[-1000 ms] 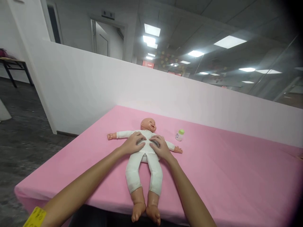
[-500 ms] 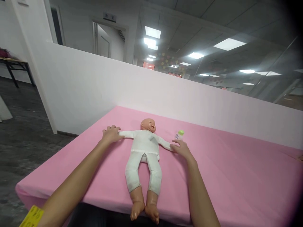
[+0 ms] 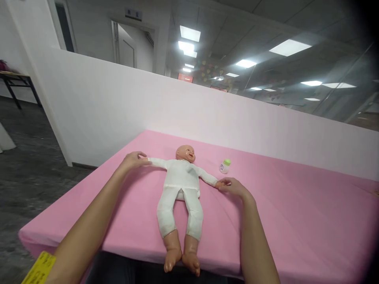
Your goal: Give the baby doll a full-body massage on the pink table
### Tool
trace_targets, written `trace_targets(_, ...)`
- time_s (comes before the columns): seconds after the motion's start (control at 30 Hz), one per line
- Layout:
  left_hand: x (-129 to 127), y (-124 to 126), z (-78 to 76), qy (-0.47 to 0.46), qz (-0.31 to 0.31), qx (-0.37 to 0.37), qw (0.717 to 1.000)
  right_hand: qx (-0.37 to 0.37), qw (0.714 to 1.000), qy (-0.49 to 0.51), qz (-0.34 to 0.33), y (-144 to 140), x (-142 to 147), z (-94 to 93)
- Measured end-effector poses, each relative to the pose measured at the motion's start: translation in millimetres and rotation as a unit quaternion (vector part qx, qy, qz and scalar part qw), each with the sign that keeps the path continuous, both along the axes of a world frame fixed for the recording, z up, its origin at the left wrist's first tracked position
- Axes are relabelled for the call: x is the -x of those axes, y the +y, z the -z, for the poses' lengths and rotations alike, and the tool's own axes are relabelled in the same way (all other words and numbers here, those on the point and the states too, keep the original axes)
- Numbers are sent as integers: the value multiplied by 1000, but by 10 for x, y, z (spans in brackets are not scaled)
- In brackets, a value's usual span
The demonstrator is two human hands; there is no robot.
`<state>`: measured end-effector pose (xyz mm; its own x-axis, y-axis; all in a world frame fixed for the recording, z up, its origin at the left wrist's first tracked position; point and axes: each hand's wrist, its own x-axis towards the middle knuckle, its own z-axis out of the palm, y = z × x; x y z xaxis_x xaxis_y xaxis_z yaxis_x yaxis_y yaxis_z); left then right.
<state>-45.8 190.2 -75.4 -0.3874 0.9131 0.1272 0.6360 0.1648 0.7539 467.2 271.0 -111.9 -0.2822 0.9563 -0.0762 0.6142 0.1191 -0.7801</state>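
Observation:
A baby doll point(image 3: 181, 175) in white clothes lies on its back, arms stretched out to both sides and bare feet toward me. My left hand point(image 3: 133, 160) is closed around the doll's hand on the left, which is mostly hidden by my fingers. On the other side, my right hand point(image 3: 236, 186) pinches the doll's other hand between thumb and fingers. A small bottle with a green cap point(image 3: 225, 166) stands just beyond my right hand, untouched.
The doll lies on a table with a pink cover point(image 3: 284, 213), its feet at the near edge. A low white partition point(image 3: 207, 114) runs along the back. Further off at the left is a dark-legged table point(image 3: 22, 85).
Both my hands have shifted outward from the doll's wrists to its hands and closed on them. Its arms are stretched slightly further, with the sleeve ends now showing.

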Motion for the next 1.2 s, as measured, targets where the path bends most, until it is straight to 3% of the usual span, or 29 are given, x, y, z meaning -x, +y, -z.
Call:
trace_targets(0.13, -82, 19, -43, -110, 16, -88, 990, -21, 993, 112, 24, -22, -23, -26)
trace_targets(0.27, -208, 88, 7, -212, 72, -154, 962, -31, 982, 179, 49, 4, -26, 13)
trace_targets(0.43, -302, 98, 46, -254, 110, -135, 951, 35, 989, 143, 11, -29, -8, 29)
trace_targets(0.73, -419, 125, 79, -250, 139, -126, 950, 45, 996, 24, -67, -87, 136, -51)
trace_targets(0.83, -488, 158, 121, -258, 141, -124, 948, 26, 997, 57, -39, -62, 108, -26)
trace_targets(0.93, -537, 164, 145, -253, 138, -131, 949, 34, 986, 162, 12, 5, 56, 34)
trace_targets(1.2, -475, 150, 184, -281, 108, -108, 947, 0, 908, 380, 178, 366, 95, 304)
